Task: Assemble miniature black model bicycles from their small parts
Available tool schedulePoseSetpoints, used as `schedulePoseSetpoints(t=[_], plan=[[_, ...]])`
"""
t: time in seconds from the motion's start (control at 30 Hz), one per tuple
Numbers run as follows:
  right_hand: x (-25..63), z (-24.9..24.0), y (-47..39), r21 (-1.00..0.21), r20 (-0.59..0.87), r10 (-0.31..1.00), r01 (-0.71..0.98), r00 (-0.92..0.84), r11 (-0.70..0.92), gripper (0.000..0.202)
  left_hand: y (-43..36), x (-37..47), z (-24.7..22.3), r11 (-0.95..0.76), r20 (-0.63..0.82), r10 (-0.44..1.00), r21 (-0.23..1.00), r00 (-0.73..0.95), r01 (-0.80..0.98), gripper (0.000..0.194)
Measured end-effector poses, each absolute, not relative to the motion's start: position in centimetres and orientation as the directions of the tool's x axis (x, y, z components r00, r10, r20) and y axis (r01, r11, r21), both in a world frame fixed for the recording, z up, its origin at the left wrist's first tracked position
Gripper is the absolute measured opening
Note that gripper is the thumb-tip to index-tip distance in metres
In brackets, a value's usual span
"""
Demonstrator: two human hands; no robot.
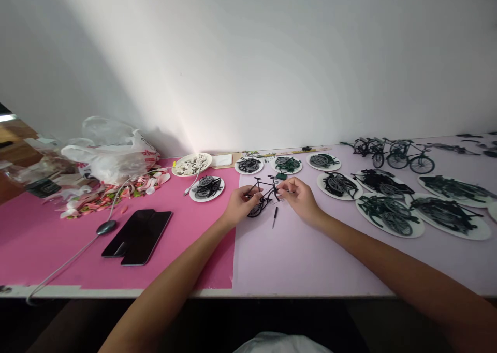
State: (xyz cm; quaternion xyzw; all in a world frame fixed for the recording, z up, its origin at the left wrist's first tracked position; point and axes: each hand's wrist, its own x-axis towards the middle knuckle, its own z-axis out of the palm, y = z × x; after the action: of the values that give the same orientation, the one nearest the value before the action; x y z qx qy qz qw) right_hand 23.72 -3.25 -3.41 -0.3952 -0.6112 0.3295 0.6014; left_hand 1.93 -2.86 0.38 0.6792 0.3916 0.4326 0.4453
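Black plastic-looking bicycle (265,202) sits upright on the table (310,270), well in from the near edge. The left hand (245,203) grips its rear; the right hand (301,197) pinches its front end. Front-end fitting seems in hand; the next move likely calls for a steady frame and careful alignment.

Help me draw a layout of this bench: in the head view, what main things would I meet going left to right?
White plastic bag → plate of whitish pieces → left hand → black model bicycle → right hand → standing model bicycles.
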Motion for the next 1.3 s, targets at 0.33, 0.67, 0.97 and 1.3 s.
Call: schedulePoseSetpoints(t=[0.33, 0.67, 0.97, 1.3], plan=[[23.6, -3.5, -3.3, -0.874, 0.482, 0.876, 0.063, -0.012, 0.481, 0.041, -2.9, 1.5, 0.5, -0.248, 0.165, 0.897, 0.956, 0.409, 0.157, 0.039], [23.4, -3.1, -4.0, -0.841, 0.522, 0.851, 0.127, -0.062, 0.525, 0.041, -3.0, 1.6, 0.7, -0.212, 0.133, 0.860, 0.971, 0.493, 0.107, 0.039], [23.2, -2.4, -4.7, -0.817, 0.549, 0.831, 0.158, -0.086, 0.555, 0.038, -3.5, 2.0, 1.3, -0.246, 0.083, 0.837, 0.940, 0.541, 0.236, 0.044], [23.1, -1.7, -4.8, -0.698, 0.658, 0.749, 0.314, -0.072, 0.643, 0.026, -2.8, 2.1, 0.0, -0.290, 0.178, 0.895, 0.929, 0.408, 0.230, 0.041]])
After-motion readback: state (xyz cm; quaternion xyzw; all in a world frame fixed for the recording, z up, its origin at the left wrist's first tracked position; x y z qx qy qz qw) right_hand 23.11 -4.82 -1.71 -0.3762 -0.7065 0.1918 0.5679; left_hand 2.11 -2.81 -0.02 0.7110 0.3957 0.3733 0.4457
